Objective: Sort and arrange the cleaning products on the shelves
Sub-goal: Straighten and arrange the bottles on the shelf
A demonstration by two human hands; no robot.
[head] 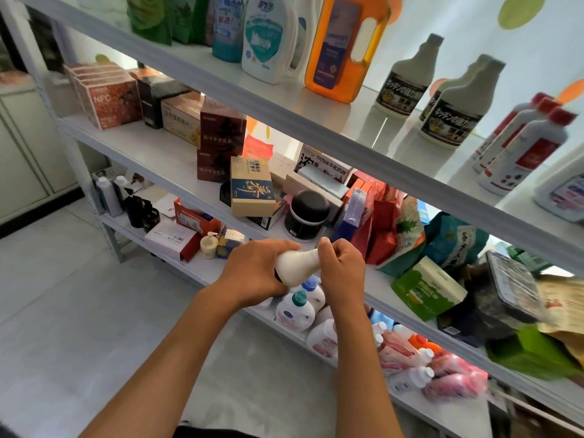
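- Bright, even daylight; back wall washed out, approx overexposed.
- Glare on top shelf.
- Wide-angle bend at edges.
- Motion blur lower right, packets smeared.

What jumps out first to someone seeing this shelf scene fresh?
Both hands grip a white bottle at centre: the left hand round its body, the right hand at its neck. An orange jug stands out on the top shelf.

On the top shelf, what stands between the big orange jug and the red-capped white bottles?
In the head view, grey-white bottles with black labels stand between the orange jug and the red-capped bottles, with bare shelf around them.
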